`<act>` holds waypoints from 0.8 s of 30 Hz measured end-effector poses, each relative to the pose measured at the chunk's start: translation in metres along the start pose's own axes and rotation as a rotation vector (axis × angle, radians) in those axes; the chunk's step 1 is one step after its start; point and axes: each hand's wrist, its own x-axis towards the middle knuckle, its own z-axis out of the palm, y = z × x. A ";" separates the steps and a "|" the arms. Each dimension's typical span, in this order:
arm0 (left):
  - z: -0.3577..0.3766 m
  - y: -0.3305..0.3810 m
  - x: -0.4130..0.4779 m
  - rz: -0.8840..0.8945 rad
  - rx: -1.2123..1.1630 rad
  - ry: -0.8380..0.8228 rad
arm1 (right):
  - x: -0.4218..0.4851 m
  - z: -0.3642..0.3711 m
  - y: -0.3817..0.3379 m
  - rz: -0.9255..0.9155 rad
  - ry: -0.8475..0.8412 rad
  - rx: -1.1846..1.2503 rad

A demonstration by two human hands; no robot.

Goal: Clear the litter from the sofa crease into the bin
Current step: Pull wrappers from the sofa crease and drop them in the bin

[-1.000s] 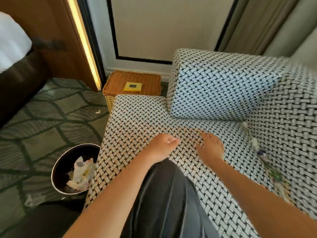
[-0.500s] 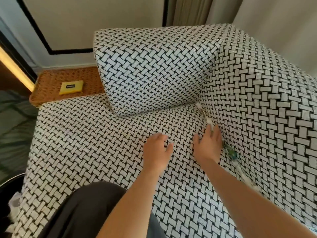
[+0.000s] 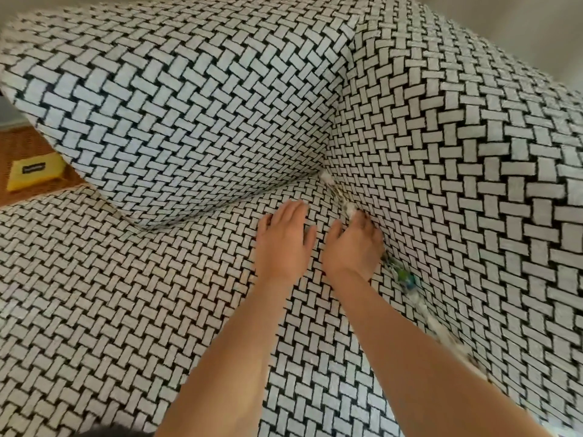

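Both forearms (image 3: pixel 227 357) reach forward side by side. My left hand (image 3: pixel 284 244) lies palm down, fingers straight and close together. My right hand (image 3: pixel 353 247) sits just beside it, knuckles up, fingers curled under; whether its grip holds anything, I cannot tell.

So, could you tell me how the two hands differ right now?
The left hand lies flat on the seat, fingers straight; the right hand curls its fingers onto the litter in the crease. The left hand is apart from the crease; the right hand is against it. Both are palm down.
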 end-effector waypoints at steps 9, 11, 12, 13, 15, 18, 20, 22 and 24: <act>0.021 0.018 0.067 -0.027 0.081 -0.055 | 0.012 0.006 -0.006 0.061 -0.011 -0.039; 0.024 0.025 0.081 -0.062 0.088 -0.106 | 0.013 0.007 -0.007 0.062 -0.008 -0.042; 0.024 0.028 0.087 -0.073 0.092 -0.131 | 0.013 0.008 -0.007 0.061 -0.001 -0.035; 0.024 0.030 0.093 -0.081 0.087 -0.157 | 0.014 0.008 -0.007 0.060 0.008 -0.023; 0.024 0.031 0.103 -0.103 0.030 -0.216 | 0.013 0.009 -0.006 0.062 0.029 0.007; 0.020 0.026 0.115 -0.146 -0.089 -0.315 | 0.013 0.010 -0.006 0.064 0.036 0.018; 0.018 0.023 0.121 -0.152 -0.119 -0.367 | 0.013 0.010 -0.005 0.063 0.033 0.008; 0.019 0.023 0.121 -0.130 -0.085 -0.360 | 0.013 0.010 -0.006 0.057 0.030 0.001; 0.022 0.023 0.117 -0.096 -0.038 -0.316 | 0.014 0.010 -0.006 0.059 0.029 -0.004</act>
